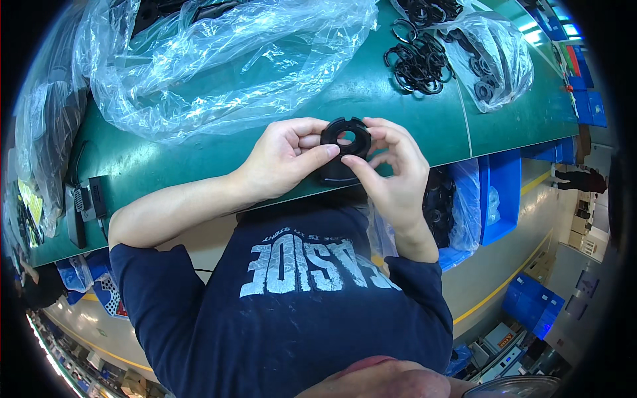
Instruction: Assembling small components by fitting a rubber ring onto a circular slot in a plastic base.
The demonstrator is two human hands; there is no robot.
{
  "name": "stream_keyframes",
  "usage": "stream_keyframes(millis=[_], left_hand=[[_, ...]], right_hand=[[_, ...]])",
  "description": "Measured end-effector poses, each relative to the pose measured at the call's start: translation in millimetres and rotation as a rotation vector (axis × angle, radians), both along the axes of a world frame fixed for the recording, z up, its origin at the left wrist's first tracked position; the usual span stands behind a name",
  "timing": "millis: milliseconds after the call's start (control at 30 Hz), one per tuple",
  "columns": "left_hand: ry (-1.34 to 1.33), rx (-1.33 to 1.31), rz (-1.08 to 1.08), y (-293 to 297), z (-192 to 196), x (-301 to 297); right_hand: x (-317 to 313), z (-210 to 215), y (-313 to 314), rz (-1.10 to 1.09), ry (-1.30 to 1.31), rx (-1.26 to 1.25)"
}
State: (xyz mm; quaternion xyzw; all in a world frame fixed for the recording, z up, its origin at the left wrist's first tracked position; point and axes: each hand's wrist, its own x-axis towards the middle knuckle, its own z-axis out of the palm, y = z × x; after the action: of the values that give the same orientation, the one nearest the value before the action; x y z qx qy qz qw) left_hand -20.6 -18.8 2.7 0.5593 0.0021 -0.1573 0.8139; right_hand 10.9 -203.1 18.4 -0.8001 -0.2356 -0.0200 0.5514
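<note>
A black ring-shaped part [358, 127] with a round hole through it and small notches in its rim is held up over the front edge of the green table [259, 142]. My left hand [282, 154] pinches it from the left, thumb on its face and fingers curled behind. From the other side my right hand [398, 158] grips it, its thumb low on the face and fingers near the rim. Just under the ring a dark curved piece [338, 174] shows; whether it belongs to the ring I cannot tell.
Clear plastic sheeting [219, 99] spreads over the far left. A pile of black rings [419, 65] lies at the far right beside a clear bag [497, 63] of black parts. Blue bins [501, 196] stand right of me, one with dark parts. A small black device [93, 199] sits at left.
</note>
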Motion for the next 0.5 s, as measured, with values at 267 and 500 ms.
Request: stream_keyframes(millis=[267, 500], left_hand=[[0.009, 0.049, -0.050, 0, 1, 0], [0.021, 0.033, -0.033, 0, 4, -1]], right_hand=[[5, -3, -8, 0.026, 0.169, 0.063], [9, -8, -14, 0.116, 0.537, 0.437]])
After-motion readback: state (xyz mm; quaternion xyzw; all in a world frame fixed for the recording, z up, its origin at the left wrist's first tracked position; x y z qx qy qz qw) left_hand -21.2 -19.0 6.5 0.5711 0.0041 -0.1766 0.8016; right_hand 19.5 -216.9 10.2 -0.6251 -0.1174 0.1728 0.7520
